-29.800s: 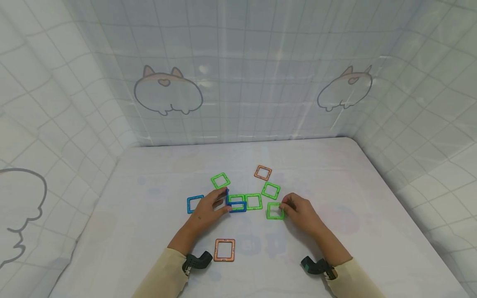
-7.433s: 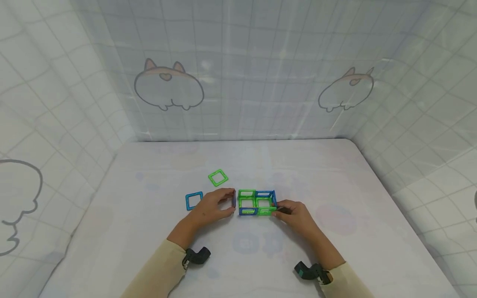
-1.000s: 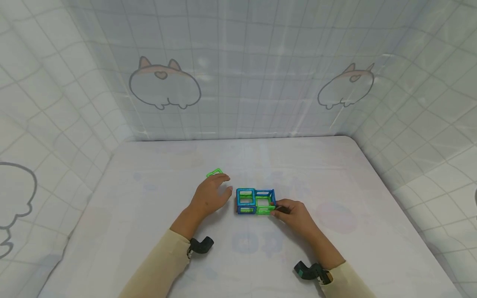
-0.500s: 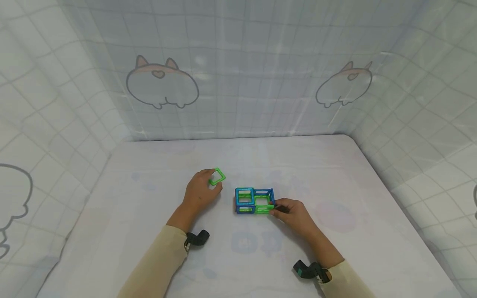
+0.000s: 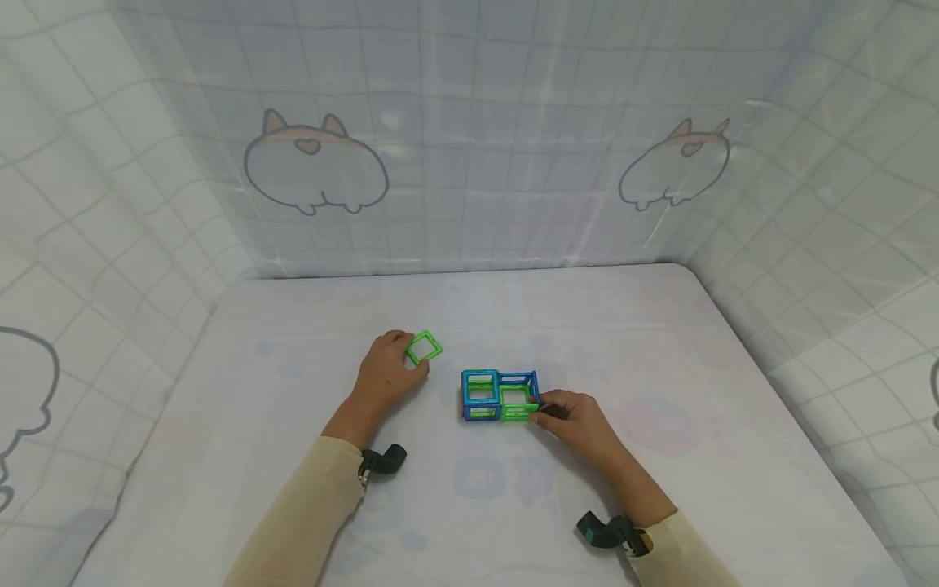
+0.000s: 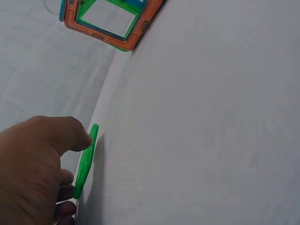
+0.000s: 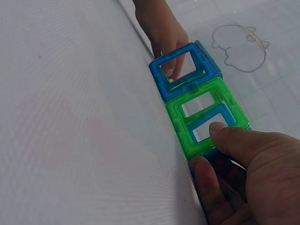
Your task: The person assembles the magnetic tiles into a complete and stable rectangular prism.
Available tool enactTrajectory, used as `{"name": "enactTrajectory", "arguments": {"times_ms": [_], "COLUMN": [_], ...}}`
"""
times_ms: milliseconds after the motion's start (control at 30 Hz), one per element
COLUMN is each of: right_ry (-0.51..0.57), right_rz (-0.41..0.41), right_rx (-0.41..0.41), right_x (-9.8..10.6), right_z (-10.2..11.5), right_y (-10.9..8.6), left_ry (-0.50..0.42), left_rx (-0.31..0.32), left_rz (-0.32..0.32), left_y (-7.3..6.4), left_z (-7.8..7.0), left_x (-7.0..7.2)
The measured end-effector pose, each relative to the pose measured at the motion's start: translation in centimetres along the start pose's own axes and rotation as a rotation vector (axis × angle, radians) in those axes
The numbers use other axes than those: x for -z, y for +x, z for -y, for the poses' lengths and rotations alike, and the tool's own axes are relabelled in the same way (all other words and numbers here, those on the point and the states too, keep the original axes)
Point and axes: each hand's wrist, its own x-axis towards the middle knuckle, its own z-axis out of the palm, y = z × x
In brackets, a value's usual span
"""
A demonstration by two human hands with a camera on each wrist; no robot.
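Observation:
My left hand (image 5: 385, 371) pinches a square green magnetic tile (image 5: 434, 340) by its edges, back left of the build; in the left wrist view the thumb presses the tile's upper edge, close over the table. A two-cell structure of magnetic tiles (image 5: 500, 399) stands in the middle. Its left cell has a light blue tile (image 5: 465, 386) on top and an orange tile (image 6: 96, 34) on its left side. The right cell is open on top, with a green front tile (image 7: 176, 117). My right hand (image 5: 583, 416) grips that cell's right end, thumb on the green front.
A white cloth (image 5: 352, 302) with faint prints covers the table. Tiled-pattern curtains (image 5: 469, 163) stand along the back and both sides. Black wrist cameras (image 5: 385, 461) are strapped at both sleeves.
Since the oldest frame, loose tiles have become the two-cell structure, with the light blue tile on top lately. The left hand has moved back left and taken the green tile; the right hand stays.

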Motion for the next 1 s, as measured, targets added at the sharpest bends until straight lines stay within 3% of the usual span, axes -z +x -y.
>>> {"name": "enactTrajectory", "arguments": {"times_ms": [600, 800, 1000], "right_ry": [-0.025, -0.04, -0.046], "right_rz": [0.014, -0.003, -0.005], "right_rx": [0.023, -0.004, -0.045], "right_x": [0.0, -0.1, 0.1], "right_z": [0.3, 0.5, 0.5], "right_y": [0.5, 0.3, -0.2], "left_ry": [0.147, 0.15, 0.102], "left_rx": [-0.034, -0.052, -0.074], "left_rz": [0.143, 0.16, 0.184], "left_y": [0.8, 0.8, -0.1], "left_z": [-0.6, -0.9, -1.9], "left_x": [2.1, 2.6, 3.2]}}
